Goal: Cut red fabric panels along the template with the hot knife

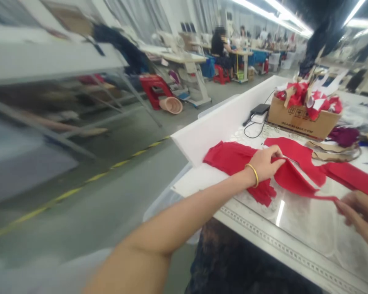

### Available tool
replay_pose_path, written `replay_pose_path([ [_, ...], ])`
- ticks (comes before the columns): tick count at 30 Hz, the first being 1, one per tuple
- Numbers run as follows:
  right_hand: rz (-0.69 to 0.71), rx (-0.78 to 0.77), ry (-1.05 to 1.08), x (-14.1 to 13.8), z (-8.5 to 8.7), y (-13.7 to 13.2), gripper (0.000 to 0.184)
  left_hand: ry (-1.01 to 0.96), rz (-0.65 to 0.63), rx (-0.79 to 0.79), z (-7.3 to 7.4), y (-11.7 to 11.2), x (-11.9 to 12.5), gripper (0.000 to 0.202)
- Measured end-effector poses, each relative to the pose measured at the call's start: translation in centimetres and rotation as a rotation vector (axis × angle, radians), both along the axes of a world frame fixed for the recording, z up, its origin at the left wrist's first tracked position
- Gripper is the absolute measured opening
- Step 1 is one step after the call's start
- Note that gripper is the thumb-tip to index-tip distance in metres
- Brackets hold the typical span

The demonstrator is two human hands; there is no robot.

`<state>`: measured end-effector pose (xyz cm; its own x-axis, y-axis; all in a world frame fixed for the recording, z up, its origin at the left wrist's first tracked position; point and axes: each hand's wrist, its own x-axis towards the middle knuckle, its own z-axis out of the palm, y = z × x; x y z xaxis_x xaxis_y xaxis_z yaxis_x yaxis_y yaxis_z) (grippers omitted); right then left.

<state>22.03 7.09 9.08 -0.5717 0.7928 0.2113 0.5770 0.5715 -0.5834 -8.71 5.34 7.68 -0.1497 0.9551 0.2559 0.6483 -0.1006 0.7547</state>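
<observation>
My left hand, wearing a gold bangle, presses and grips a folded piece of red cloth on the glossy white table top. A thin dark metal blade, perhaps of small scissors, shows just past its fingertips. My right hand is at the right edge of the view, pinching a narrow strip of the red cloth between its fingers. More red cloth spreads out to the left under my left wrist, and another red panel runs off to the right.
A cardboard box overflows with red and white scraps beyond the cloth. Nearby are a black power adapter, beige strips and purple cloth. A white board walls the table's left side. A seated co-worker works among distant sewing tables.
</observation>
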Motion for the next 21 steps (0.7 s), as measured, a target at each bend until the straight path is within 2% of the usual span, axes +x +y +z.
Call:
replay_pose_path([
  [2, -0.027, 0.018, 0.083, -3.9, 1.5, 0.7, 0.046, 0.074, 0.086, 0.035, 1.1, 0.3, -2.9, 0.002],
  [4, -0.032, 0.051, 0.192, -7.6, 1.8, 0.7, 0.046, 0.170, 0.192, 0.051, 2.0, -0.1, -6.2, 0.003],
  [7, 0.086, 0.019, 0.171, -11.9, 0.9, 0.0, 0.033, 0.339, 0.336, 0.030, 2.6, -2.0, -10.8, 0.005],
  [10, 0.199, 0.018, -0.029, -14.3, -0.5, -1.1, 0.018, 0.501, 0.384, -0.003, 1.6, -4.4, -13.2, 0.008],
  [13, 0.228, 0.027, -0.212, -14.7, -1.5, -1.7, 0.008, 0.618, 0.354, 0.000, -0.6, -6.2, -13.0, 0.024],
  [15, 0.202, 0.013, -0.271, -13.9, -1.9, -1.6, 0.010, 0.660, 0.314, -0.001, -2.3, -6.8, -12.1, 0.031],
  [19, 0.127, 0.014, -0.304, -10.1, -2.7, 0.1, 0.018, 0.688, 0.230, -0.031, -5.3, -7.0, -10.7, 0.036],
  [21, 0.042, 0.051, -0.331, -7.7, -3.5, 1.5, 0.016, 0.688, 0.186, -0.049, -6.4, -6.6, -10.6, 0.043],
])
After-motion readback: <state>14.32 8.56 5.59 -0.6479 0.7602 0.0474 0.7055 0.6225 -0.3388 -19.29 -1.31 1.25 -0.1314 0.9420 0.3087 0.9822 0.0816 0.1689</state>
